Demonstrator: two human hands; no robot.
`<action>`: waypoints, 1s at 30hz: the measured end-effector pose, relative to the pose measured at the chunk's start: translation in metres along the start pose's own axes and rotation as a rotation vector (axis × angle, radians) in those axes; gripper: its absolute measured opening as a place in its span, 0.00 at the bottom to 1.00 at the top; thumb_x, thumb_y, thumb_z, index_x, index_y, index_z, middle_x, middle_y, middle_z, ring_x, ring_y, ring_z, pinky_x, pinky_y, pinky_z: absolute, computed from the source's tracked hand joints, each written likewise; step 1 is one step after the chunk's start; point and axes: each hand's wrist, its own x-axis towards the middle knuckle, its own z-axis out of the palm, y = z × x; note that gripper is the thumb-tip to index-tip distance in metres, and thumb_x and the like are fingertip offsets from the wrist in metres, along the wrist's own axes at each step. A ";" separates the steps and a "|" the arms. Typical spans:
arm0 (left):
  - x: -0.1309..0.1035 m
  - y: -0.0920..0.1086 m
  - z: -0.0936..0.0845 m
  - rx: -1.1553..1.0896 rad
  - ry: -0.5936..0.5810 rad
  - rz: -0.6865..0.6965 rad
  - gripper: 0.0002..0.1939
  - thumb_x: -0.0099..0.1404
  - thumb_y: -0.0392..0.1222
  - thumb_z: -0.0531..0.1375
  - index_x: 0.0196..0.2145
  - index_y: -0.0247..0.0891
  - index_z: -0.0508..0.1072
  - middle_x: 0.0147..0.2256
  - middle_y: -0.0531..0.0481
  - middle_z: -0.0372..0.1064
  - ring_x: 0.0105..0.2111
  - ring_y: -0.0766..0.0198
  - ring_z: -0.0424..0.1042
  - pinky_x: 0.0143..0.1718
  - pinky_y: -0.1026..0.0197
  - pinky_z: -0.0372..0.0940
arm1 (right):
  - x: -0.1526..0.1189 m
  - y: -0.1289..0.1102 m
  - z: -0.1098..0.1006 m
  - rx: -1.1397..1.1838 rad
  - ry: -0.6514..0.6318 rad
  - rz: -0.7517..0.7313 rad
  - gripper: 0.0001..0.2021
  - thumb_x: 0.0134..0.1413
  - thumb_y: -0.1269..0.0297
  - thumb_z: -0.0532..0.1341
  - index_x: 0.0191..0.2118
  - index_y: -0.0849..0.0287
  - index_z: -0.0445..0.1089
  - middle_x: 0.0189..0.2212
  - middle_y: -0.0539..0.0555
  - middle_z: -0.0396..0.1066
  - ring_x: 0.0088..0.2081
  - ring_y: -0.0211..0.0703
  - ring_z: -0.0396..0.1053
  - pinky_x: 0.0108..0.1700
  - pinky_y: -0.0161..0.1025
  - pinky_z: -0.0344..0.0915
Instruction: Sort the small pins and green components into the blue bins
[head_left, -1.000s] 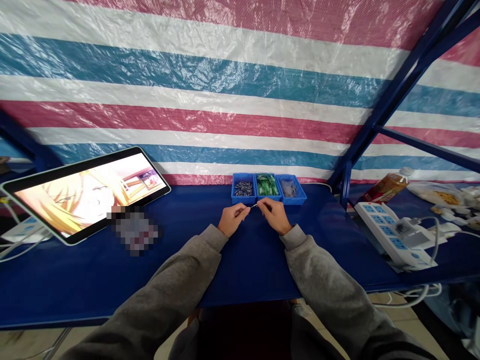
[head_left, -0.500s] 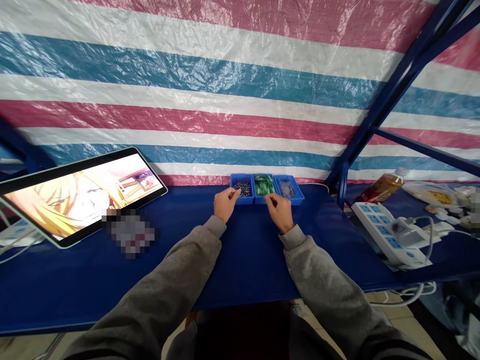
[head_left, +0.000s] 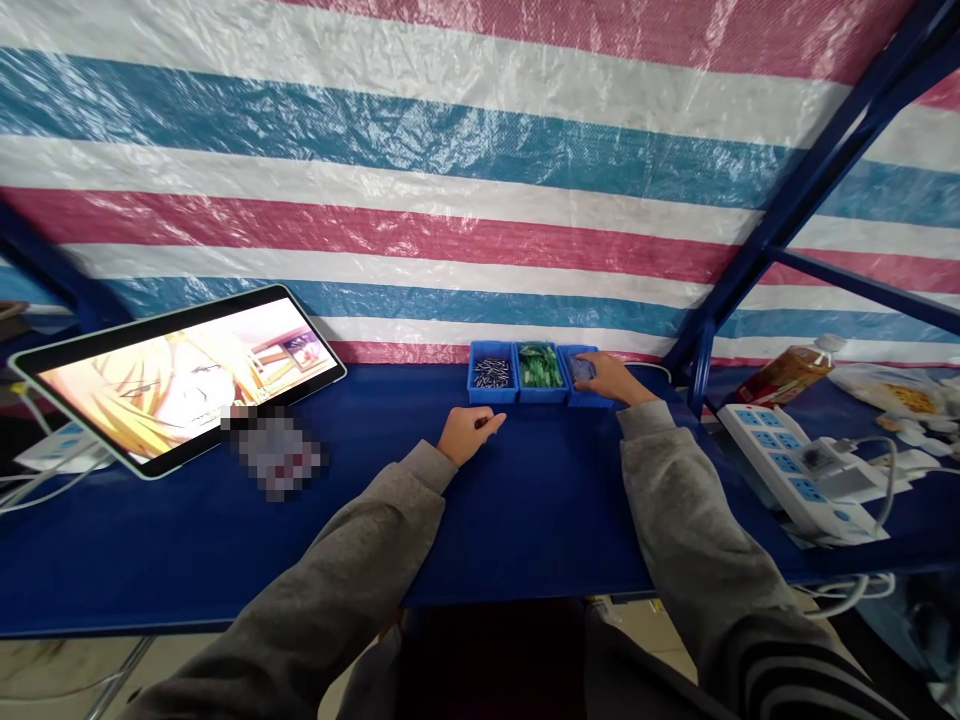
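Three small blue bins stand side by side at the back of the blue table. Screws fill the left bin point(head_left: 492, 373), green pieces lie in the middle bin point(head_left: 540, 370), and clear plastic bags or pieces are in the right bin point(head_left: 594, 398). My right hand point(head_left: 609, 378) reaches over the right bin from its right side, fingertips down at the clear contents; whether it grips any is too small to tell. Just in front of the left bin, my left hand point(head_left: 471, 434) is closed with thumb and fingers together, and what it holds, if anything, is hidden.
A tablet point(head_left: 187, 380) showing a cartoon leans at the left, with a blurred-out item point(head_left: 279, 455) before it. At the right are a power strip point(head_left: 799, 470) with plugs, a drink bottle point(head_left: 791, 370) and a bag of food point(head_left: 900, 395). A blue frame post point(head_left: 780, 215) rises behind.
My right hand has moved right from the middle bin to the right bin. My left hand has come back from the left bin toward me. The view has shifted slightly.
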 end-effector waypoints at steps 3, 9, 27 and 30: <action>0.000 -0.002 -0.001 -0.017 0.002 -0.010 0.23 0.65 0.53 0.55 0.16 0.37 0.66 0.13 0.55 0.60 0.17 0.68 0.61 0.24 0.65 0.58 | 0.004 0.001 -0.002 -0.005 -0.036 -0.015 0.35 0.44 0.62 0.68 0.60 0.63 0.63 0.58 0.65 0.62 0.58 0.57 0.61 0.58 0.45 0.59; 0.000 -0.004 -0.001 -0.034 0.001 -0.026 0.23 0.64 0.52 0.55 0.17 0.37 0.67 0.13 0.55 0.61 0.17 0.69 0.62 0.24 0.66 0.58 | 0.014 0.010 -0.011 -0.026 -0.193 -0.026 0.43 0.41 0.61 0.70 0.64 0.66 0.57 0.62 0.68 0.56 0.62 0.59 0.56 0.60 0.45 0.56; 0.001 -0.006 0.000 -0.037 0.005 -0.032 0.23 0.64 0.52 0.56 0.17 0.37 0.68 0.13 0.55 0.62 0.16 0.69 0.62 0.24 0.66 0.59 | 0.037 0.005 0.019 -0.158 -0.299 -0.130 0.37 0.48 0.72 0.63 0.65 0.62 0.54 0.54 0.64 0.66 0.56 0.54 0.63 0.56 0.41 0.59; 0.001 -0.005 -0.001 -0.039 0.006 -0.035 0.22 0.64 0.52 0.56 0.17 0.37 0.68 0.13 0.55 0.61 0.16 0.69 0.62 0.24 0.66 0.59 | 0.037 0.006 0.019 -0.162 -0.272 -0.105 0.36 0.49 0.71 0.63 0.65 0.61 0.54 0.54 0.64 0.66 0.55 0.54 0.64 0.56 0.41 0.60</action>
